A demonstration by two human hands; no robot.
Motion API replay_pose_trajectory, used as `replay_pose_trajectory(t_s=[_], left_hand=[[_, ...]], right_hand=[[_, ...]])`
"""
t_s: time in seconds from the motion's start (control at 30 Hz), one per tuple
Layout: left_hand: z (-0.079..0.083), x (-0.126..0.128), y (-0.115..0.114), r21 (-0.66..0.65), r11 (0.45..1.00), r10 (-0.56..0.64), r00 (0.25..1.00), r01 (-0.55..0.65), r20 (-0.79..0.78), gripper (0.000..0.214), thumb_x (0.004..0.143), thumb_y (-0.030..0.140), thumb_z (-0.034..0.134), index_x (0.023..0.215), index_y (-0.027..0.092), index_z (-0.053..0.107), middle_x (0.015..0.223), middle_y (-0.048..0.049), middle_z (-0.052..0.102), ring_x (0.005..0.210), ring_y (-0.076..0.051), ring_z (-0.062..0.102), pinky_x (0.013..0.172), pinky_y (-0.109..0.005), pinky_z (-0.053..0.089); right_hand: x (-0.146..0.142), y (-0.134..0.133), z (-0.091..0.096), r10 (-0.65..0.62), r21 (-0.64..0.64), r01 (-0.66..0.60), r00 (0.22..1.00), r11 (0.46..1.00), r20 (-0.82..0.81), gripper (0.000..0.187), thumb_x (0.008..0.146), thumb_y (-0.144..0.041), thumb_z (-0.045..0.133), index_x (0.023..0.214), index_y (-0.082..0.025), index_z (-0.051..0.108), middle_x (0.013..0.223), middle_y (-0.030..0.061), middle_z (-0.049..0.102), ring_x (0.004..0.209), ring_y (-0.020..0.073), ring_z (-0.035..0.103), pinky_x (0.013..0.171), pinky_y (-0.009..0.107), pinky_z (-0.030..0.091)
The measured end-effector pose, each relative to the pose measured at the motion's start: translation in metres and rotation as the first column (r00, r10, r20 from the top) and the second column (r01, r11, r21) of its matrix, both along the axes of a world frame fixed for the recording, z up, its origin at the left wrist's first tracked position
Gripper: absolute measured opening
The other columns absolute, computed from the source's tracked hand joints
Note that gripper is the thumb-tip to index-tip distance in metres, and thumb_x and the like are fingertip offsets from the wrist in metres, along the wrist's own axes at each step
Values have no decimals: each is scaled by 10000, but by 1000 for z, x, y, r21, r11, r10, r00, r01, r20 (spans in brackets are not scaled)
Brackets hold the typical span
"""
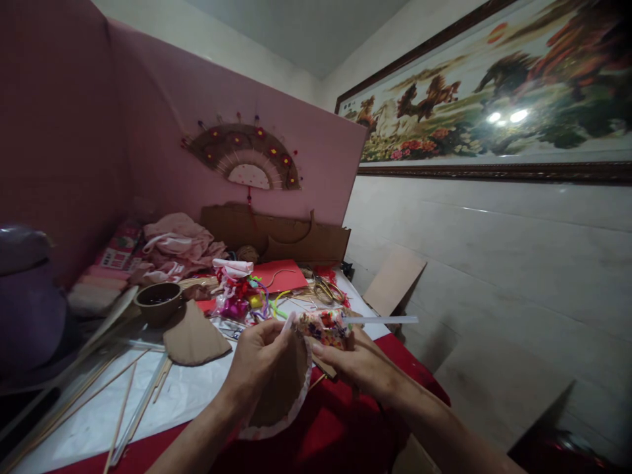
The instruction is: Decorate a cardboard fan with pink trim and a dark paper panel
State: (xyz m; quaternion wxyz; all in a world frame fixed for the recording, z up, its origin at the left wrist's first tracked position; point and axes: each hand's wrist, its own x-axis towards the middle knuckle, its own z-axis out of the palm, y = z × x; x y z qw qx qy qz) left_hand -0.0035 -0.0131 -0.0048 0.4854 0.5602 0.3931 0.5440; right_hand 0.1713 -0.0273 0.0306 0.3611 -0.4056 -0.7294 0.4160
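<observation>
From my end of the feed, I have the left hand with thumb and fingers pinched together on the upper rim of a brown cardboard piece, right where its pale trim runs. The piece hangs tilted below those fingertips, over the red cloth on the near side of the desk. My right hand is closed round a flower-patterned tool, its front end just beside the left fingertips; I cannot tell whether it touches the trim. A translucent rod sticks out behind it, toward the desk's right edge.

Toward the left edge of the desk, thin sticks lie on a white sheet, with a dark bowl and a fan-shaped cardboard cutout farther back. In the middle I see a colourful heap of trimmings, then red paper and scissors nearer the far right corner. Crumpled pink cloth sits at the far left corner.

Behind the far edge, a decorated fan is mounted on a pink board. A framed horse picture hangs on the pale wall to the right.
</observation>
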Motion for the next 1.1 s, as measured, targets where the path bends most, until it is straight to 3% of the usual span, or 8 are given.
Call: replay_pose_trajectory(t_s=[0.13, 0.4, 0.5, 0.73, 0.93, 1.1], left_hand=[[1, 0, -1, -32, 999, -11, 999, 12, 47, 258, 696, 379, 674, 762, 134, 717, 666, -49, 686, 601, -149, 564, 536, -216, 393], [-6, -3, 3, -91, 996, -14, 997, 21, 82, 254, 691, 388, 677, 737, 140, 700, 663, -39, 674, 580, -137, 559, 523, -211, 383], [-7, -3, 3, -83, 996, -13, 996, 21, 88, 250, 690, 385, 681, 734, 139, 699, 662, -40, 674, 584, -137, 560, 531, -212, 384], [-2, -1, 1, -58, 998, -12, 998, 16, 65, 268, 696, 395, 672, 773, 143, 720, 673, -46, 692, 594, -148, 568, 533, -218, 391], [1, -1, -1, -38, 999, -8, 999, 10, 53, 246, 692, 386, 678, 781, 163, 729, 682, -38, 704, 620, -160, 588, 557, -224, 407], [-3, -1, 0, -38, 999, -8, 999, 9, 37, 256, 700, 399, 668, 756, 155, 717, 681, -38, 702, 618, -155, 588, 547, -219, 403]], right_hand=[[1, 0, -3, -28, 15, 29, 999, 999, -29, 182, 808, -323, 564, 920, -198, 634, 886, 16, 642, 817, 172, 567, 751, 285, 449], [5, -3, 1, -96, -31, 97, 995, 995, 26, 231, 793, -407, 574, 721, -190, 600, 577, -26, 522, 574, 129, 491, 563, 241, 409], [5, -3, 0, -89, -29, 90, 995, 996, 40, 228, 803, -397, 573, 735, -181, 599, 592, -30, 514, 559, 112, 462, 556, 231, 402], [0, -1, -2, -17, -33, 16, 1000, 999, -20, 167, 817, -315, 560, 901, -183, 619, 868, 15, 619, 771, 145, 536, 714, 261, 438], [3, 0, -6, -27, -26, 26, 999, 999, -31, 200, 818, -335, 558, 940, -193, 627, 865, 22, 619, 757, 159, 535, 687, 275, 442], [4, -1, -2, -33, -27, 34, 999, 999, 22, 209, 822, -381, 557, 797, -181, 613, 627, -20, 529, 591, 123, 474, 611, 256, 420]])
